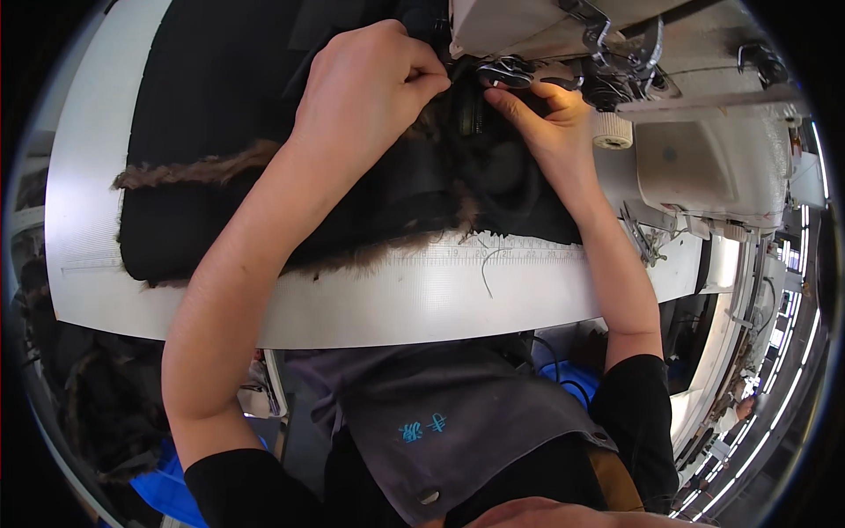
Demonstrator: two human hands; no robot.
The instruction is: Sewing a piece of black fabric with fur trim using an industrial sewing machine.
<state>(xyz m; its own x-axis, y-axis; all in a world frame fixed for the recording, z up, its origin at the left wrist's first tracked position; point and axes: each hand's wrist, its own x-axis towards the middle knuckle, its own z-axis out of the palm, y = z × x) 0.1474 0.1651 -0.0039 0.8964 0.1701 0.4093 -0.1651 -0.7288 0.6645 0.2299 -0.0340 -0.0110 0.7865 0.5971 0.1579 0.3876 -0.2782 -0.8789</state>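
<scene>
Black fabric point(211, 97) with brown fur point(211, 169) along its seams and near edge lies spread across the white work table point(370, 321). Its right part is bunched under the head of a sewing machine point(704, 167). My left hand point(365, 88) pinches the cloth just left of the needle area, thumb against curled fingers. On the other side, my right hand point(559, 119) has its thumb and fingers closed on the cloth edge beside the machine's foot point(506, 75). Between them shows a dark ridged strip point(473, 114), resembling a zipper. The fingertips' exact grip is partly hidden.
Small thread snips point(647, 238) lie on the table beside my right forearm. A loose thread point(487, 273) crosses the printed ruler scale near the front. A pale knob point(612, 130) juts from the machine. Dark furry material point(110, 409) and a blue container point(167, 488) are below left.
</scene>
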